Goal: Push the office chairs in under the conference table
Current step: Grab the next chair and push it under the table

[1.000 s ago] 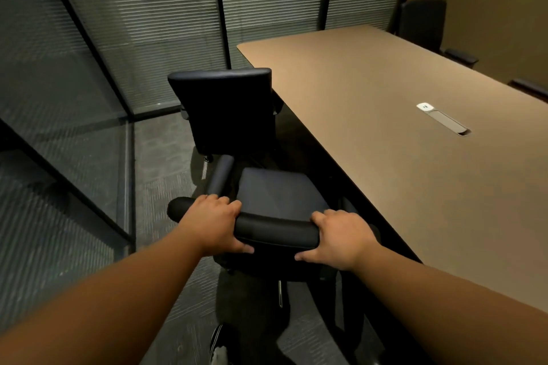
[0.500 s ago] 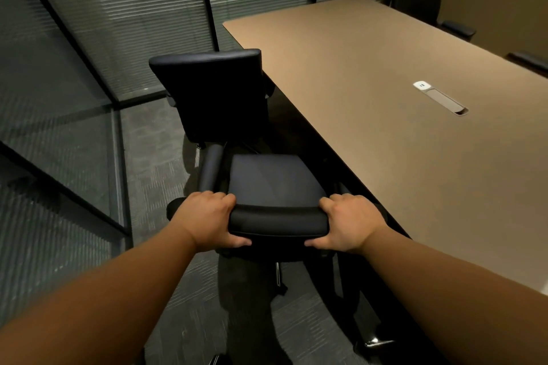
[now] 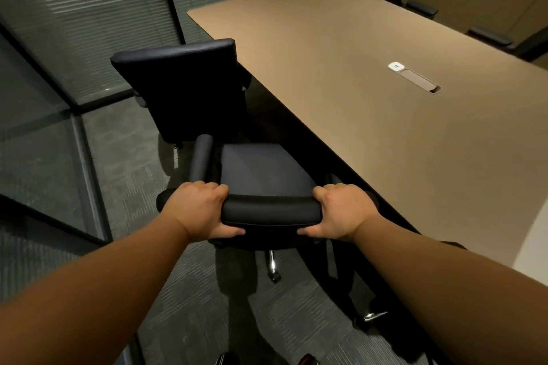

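The black padded office chair's base is mostly hidden; left hand and right hand clasp its backrest top beside the tan conference table.

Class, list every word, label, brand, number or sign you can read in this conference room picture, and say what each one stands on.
No text can be read.
The small white plate beside the cable slot on the conference table bears dark marks, too small to read.
No label or brand shows on the chair gripped by the left hand and right hand, nor on the second chair.
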Tool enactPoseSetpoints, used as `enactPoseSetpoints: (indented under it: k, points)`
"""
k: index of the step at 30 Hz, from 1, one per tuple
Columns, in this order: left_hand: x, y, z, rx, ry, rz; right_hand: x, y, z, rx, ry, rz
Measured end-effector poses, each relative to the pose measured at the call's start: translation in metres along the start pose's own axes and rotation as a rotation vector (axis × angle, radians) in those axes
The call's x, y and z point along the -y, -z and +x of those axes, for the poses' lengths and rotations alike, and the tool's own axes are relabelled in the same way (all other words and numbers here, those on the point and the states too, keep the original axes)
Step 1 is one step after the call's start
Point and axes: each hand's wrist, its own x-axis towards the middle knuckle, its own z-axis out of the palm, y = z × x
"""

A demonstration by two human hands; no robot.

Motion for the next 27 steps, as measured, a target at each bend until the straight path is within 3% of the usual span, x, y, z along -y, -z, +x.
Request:
enactPoseSetpoints:
  k: [10,20,27]
  points:
    - [0.023,-0.003,0.013,-0.009,-0.146,-0.016,0.036,0.008,-0.023,0.107,-0.197,0.029]
    - [0.029,-0.002,0.048,-0.07,-0.326,0.021,0.05,0.005,-0.042,0.071,-0.339,0.004]
    - [0.019,0.003,0.072,-0.057,-0.357,0.027,0.032,0.002,-0.044,0.052,-0.376,-0.016]
